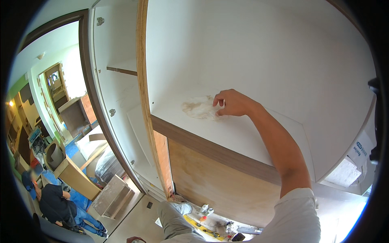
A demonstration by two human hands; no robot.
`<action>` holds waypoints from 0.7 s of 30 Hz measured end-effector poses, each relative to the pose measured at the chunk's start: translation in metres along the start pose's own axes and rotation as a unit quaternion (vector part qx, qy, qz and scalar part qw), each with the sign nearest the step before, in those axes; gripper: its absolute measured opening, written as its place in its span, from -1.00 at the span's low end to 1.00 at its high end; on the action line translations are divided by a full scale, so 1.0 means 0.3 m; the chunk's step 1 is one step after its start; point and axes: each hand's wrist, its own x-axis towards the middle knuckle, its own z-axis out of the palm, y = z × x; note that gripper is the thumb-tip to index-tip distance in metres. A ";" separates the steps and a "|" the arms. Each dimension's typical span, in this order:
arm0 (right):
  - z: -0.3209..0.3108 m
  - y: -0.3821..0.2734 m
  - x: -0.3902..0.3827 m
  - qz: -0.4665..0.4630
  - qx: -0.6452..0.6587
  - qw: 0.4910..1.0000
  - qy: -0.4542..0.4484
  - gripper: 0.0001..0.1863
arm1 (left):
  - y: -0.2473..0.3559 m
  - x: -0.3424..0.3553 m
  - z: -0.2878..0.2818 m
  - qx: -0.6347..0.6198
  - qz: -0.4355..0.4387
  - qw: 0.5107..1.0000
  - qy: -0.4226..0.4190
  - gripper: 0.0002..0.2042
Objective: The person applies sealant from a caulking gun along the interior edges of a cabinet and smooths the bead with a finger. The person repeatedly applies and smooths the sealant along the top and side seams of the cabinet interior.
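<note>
My right hand reaches over the white shelf inside an open cabinet, its fingers curled and its thumb bent toward them. They grip the edge of a crumpled white cloth with brown stains, which lies on the shelf by the cabinet's left wall. The fingertips are partly hidden by the cloth and the hand. My right forearm comes in from the lower right, out of a light short sleeve. I do not see my left hand.
A brown edge strip runs along the shelf front. Below, a yellow spirit level, small bottles and other tools lie near my leg. Through the doorway at left, a person in dark clothes is near unfinished furniture.
</note>
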 end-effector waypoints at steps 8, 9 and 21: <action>-0.065 -0.073 -0.022 0.093 0.043 0.981 -0.164 -0.74 | 0.000 -0.011 -0.002 0.006 0.025 1.000 0.011 -0.54; -0.071 -0.084 -0.022 0.070 0.027 0.985 -0.156 -0.76 | -0.001 -0.012 -0.002 -0.001 0.017 1.000 0.010 -0.55; 0.099 -0.111 0.017 -0.083 0.008 0.996 -0.009 -0.62 | 0.014 -0.023 0.007 0.004 -0.006 1.000 0.002 -0.55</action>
